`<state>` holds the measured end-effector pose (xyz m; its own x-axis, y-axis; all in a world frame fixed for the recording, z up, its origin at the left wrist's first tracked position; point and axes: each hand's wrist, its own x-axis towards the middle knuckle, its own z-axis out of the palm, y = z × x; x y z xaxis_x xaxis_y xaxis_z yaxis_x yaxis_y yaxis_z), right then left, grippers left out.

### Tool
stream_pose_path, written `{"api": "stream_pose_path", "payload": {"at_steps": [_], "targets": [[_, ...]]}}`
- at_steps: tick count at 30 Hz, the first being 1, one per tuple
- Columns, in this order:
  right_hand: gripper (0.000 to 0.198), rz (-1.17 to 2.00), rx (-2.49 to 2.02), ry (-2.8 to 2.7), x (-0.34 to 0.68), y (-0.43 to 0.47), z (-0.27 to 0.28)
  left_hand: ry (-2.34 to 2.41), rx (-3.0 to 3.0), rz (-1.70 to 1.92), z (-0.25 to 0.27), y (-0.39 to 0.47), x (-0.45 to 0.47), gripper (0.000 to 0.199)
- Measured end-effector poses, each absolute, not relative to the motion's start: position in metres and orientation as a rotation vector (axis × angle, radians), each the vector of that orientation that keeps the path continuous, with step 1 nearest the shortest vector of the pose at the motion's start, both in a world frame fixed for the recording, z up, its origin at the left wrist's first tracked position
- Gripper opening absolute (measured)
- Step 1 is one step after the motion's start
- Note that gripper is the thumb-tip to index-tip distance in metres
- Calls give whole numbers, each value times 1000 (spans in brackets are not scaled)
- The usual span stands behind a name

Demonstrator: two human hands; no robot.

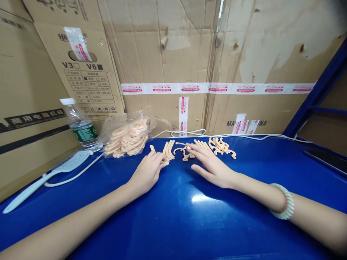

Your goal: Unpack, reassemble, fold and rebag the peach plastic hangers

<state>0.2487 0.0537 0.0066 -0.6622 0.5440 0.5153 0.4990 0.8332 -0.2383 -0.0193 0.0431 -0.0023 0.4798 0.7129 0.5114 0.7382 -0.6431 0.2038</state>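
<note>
My left hand (148,169) is closed, its fingertips pressed on a pale wooden strip (166,163) that is mostly hidden under them. Another light strip (152,148) pokes out behind its knuckles. Just right of these fingers lies a row of curved wooden strips (169,148) with small holes. My right hand (213,167) is spread palm down, thumb apart. By its fingertips are a thin light piece (181,143) and some curled wooden pieces (186,156); whether the fingers touch them I cannot tell. Behind this hand lie straight strips (202,144) and a heap of S-shaped wooden pieces (221,146).
A clear plastic bag (127,135) full of similar pieces stands at the back left, with a water bottle (83,126) beside it. A pale blue hairbrush (65,164) lies on the blue table (173,220). Cardboard (168,61) walls the back; a white cable (244,136) runs along it.
</note>
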Motion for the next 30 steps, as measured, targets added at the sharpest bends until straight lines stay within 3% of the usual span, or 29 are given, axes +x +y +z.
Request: {"api": "stream_pose_path", "payload": {"at_steps": [13, 21, 30], "targets": [[36, 949, -763, -1559, 244, 38, 11, -1015, -2799, -1011, 5, 16, -4, 33], [31, 1058, -666, -1443, 234, 19, 10, -956, -3240, -1060, 11, 10, 3, 29], [19, 1062, -637, -1372, 233, 16, 7, -1494, -3267, -1760, 5, 16, 5, 19]]}}
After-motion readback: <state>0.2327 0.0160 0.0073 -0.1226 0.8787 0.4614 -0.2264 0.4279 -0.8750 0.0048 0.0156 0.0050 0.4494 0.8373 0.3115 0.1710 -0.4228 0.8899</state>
